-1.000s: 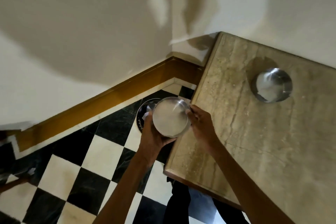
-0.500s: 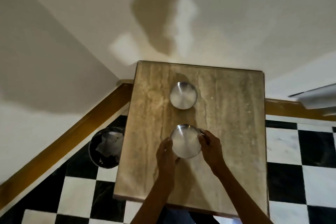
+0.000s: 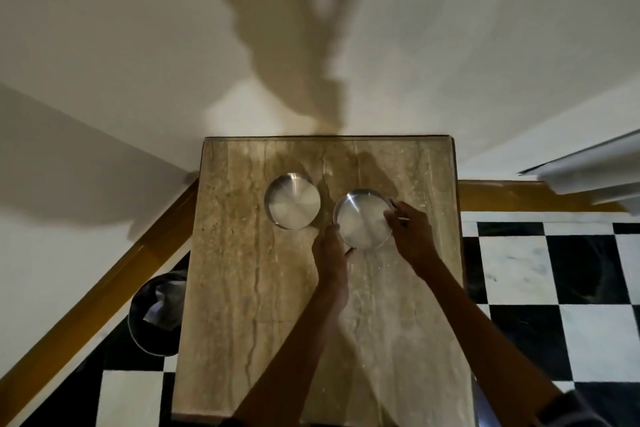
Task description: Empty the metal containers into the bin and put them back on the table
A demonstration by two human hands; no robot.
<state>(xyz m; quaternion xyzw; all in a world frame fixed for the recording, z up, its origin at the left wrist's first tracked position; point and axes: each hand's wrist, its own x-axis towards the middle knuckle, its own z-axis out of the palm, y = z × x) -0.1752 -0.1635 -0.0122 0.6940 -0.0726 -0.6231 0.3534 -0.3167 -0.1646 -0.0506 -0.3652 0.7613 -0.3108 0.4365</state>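
Two round metal containers sit side by side on the beige marble table (image 3: pixel 263 305). The left container (image 3: pixel 292 201) stands alone, with nothing visible inside. The right container (image 3: pixel 362 218) is held between both hands over the table's far half. My left hand (image 3: pixel 330 250) grips its near-left rim. My right hand (image 3: pixel 410 236) grips its right rim. Whether it rests on the table or hovers just above it I cannot tell. A dark round bin (image 3: pixel 157 315) with crumpled white paper inside stands on the floor by the table's left edge.
The table is pushed against a cream wall (image 3: pixel 346 45). A brown skirting board (image 3: pixel 104 288) runs along the floor at left and right. The black-and-white chequered floor (image 3: pixel 554 270) shows on both sides. A white ledge (image 3: pixel 588 166) juts in at right.
The container I held beside the bin has come over the table and now lies to the right of the other one. My view has swung from the bin to the table.
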